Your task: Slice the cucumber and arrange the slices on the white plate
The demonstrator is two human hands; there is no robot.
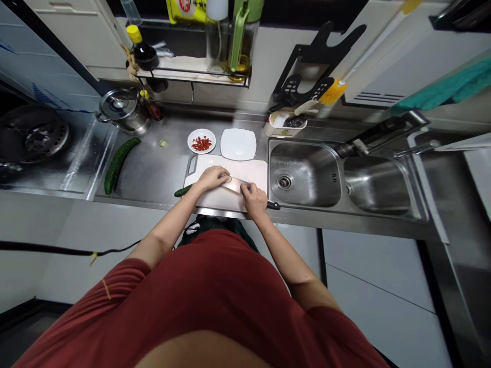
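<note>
A lidded steel pot (128,116) stands just beside a small yellow-capped bottle (153,109) — above them, a dark bottle (146,53) and a green-handled jug (240,46) share a railed shelf (187,65). To the right, a black faucet (387,131) reaches over a double sink (310,181).

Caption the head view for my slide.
Right hand holding a knife, left hand at its blade, above a white cutting board beside the sink.

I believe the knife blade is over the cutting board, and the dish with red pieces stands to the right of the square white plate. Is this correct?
Only the side is wrong: in the head view, the dish with red pieces stands left of the square white plate.
</note>
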